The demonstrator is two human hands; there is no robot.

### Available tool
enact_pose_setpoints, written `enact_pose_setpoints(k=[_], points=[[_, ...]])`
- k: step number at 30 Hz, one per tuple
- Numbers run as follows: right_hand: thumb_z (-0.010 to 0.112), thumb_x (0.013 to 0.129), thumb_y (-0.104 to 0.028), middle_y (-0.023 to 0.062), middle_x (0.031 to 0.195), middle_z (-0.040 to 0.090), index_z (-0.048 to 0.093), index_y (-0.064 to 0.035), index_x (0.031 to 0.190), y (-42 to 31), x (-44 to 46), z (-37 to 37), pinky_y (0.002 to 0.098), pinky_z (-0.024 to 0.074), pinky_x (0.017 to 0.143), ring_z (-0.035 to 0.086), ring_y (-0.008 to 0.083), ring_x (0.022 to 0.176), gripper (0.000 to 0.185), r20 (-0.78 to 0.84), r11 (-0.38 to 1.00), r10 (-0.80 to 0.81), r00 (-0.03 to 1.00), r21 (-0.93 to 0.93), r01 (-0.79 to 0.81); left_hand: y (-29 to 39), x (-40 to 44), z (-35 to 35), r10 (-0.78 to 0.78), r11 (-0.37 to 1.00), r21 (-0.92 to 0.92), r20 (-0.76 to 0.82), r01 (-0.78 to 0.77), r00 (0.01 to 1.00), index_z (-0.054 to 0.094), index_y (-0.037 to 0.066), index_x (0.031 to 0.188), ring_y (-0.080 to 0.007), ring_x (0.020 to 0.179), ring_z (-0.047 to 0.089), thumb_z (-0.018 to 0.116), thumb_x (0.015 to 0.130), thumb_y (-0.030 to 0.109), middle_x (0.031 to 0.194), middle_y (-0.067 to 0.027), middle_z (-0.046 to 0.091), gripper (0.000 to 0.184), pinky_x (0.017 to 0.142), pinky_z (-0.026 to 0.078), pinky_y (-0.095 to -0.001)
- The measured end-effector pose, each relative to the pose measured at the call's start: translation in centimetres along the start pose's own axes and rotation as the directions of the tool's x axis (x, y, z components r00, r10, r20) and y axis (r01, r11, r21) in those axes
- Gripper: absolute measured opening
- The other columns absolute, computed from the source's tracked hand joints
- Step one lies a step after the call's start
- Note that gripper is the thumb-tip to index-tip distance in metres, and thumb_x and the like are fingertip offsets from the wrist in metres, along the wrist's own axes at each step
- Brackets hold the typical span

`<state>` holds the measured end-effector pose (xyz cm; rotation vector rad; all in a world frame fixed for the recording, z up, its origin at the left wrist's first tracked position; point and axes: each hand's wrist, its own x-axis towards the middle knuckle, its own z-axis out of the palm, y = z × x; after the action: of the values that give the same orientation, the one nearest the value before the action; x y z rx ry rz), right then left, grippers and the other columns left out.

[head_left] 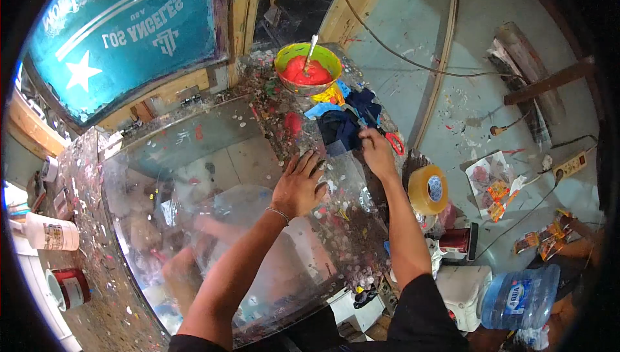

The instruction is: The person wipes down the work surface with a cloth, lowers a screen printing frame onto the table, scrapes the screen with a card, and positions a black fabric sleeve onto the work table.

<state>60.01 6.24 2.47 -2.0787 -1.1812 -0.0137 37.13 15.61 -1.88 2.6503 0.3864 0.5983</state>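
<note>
Lying unclenched at the right edge of the glass (239,158): left hand (297,187). Beyond that edge, beside cloth (337,130): right hand (377,153), blurred, grip indeterminable.

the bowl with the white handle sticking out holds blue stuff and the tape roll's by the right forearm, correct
Not the colour: the head view shows red stuff in the bowl, not blue; the tape roll is by the right forearm.

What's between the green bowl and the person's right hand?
Yellow, light-blue and dark-blue cloths lie between the bowl and the right hand in the head view.
</note>
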Motion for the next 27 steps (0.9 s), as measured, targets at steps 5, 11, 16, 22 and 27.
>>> enact_pose_setpoints(k=[5,11,16,22,27], points=[[0.077,0.075,-0.021,0.0209,0.092,0.068,0.067,-0.0032,0.099,-0.8,3.2,2.2,0.0414,0.0511,0.079,0.067,0.0360,0.090,0.032,0.265,0.988,0.031,0.964,-0.153,0.010,0.1,0.0,-0.4,-0.003,1.000,0.000,0.013,0.003,1.000,0.057,0.006,0.127,-0.0280,0.140,0.030,0.053,0.093,0.037,0.144,-0.0148,0.042,0.046,0.118,0.020,-0.0469],[0.072,0.079,-0.011,0.0162,0.078,0.069,0.069,-0.0016,0.080,2.9,6.2,4.2,0.0389,0.0511,0.073,0.068,0.0314,0.077,0.010,-0.056,0.996,0.076,0.995,0.048,-0.074,0.0,0.1,-0.2,0.031,0.998,0.049,0.004,-0.031,1.000,0.056,0.007,0.128,-0.0260,0.142,0.027,0.051,0.094,0.036,0.148,-0.0091,0.040,0.046,0.118,0.019,-0.0468],[0.070,0.081,-0.012,0.0171,0.089,0.068,0.064,-0.0002,0.098,3.6,6.3,3.9,0.0346,0.0497,0.073,0.066,0.0217,0.084,0.022,-0.241,0.996,0.037,0.970,-0.072,-0.056,-0.1,0.1,0.1,0.044,0.996,0.074,0.063,-0.049,0.997,0.056,0.009,0.130,-0.0250,0.142,0.027,0.048,0.097,0.037,0.149,-0.0038,0.039,0.044,0.119,0.017,-0.0484],[0.060,0.089,0.000,0.0093,0.100,0.066,0.056,0.0023,0.111,-0.2,0.8,-1.2,0.0281,0.0490,0.081,0.062,0.0140,0.092,0.022,0.236,0.771,0.338,0.911,0.485,-0.412,-0.1,-0.1,0.3,0.034,0.994,0.097,0.061,-0.040,0.998,0.055,0.010,0.131,-0.0244,0.142,0.026,0.046,0.097,0.038,0.150,-0.0033,0.038,0.045,0.119,0.016,-0.0490],[0.059,0.087,0.011,0.0098,0.114,0.065,0.056,0.0029,0.112,-4.3,-5.8,-3.9,0.0254,0.0470,0.087,0.061,0.0117,0.098,0.026,0.251,0.733,0.201,0.947,0.602,-0.315,-0.3,0.0,0.4,0.050,0.989,0.131,0.078,-0.060,0.996,0.056,0.010,0.129,-0.0255,0.143,0.025,0.047,0.096,0.037,0.150,-0.0049,0.038,0.043,0.119,0.014,-0.0510]])
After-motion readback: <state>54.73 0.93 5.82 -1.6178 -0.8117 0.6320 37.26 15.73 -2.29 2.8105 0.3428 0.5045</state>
